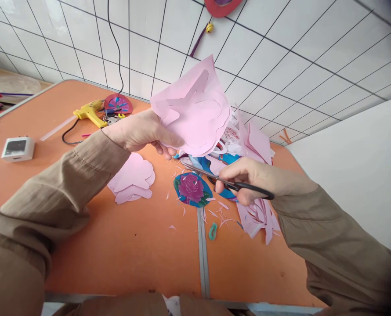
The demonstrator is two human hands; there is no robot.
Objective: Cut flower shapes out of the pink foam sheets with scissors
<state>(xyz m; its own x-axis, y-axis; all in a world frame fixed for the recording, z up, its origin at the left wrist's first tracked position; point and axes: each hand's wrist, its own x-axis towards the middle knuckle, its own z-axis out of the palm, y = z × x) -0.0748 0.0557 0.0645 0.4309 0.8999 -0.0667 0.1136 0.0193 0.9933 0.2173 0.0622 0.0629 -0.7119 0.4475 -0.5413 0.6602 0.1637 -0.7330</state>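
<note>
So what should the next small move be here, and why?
Probably bring the scissors in the right hand up to the pink paper. The left hand holds it raised, with petal outlines drawn on it, and the blades sit low near the table, apart from the sheet.

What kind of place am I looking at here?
Likely a home craft corner: an orange folding table against a tiled wall, with a glue gun and pink paper scraps.
</note>
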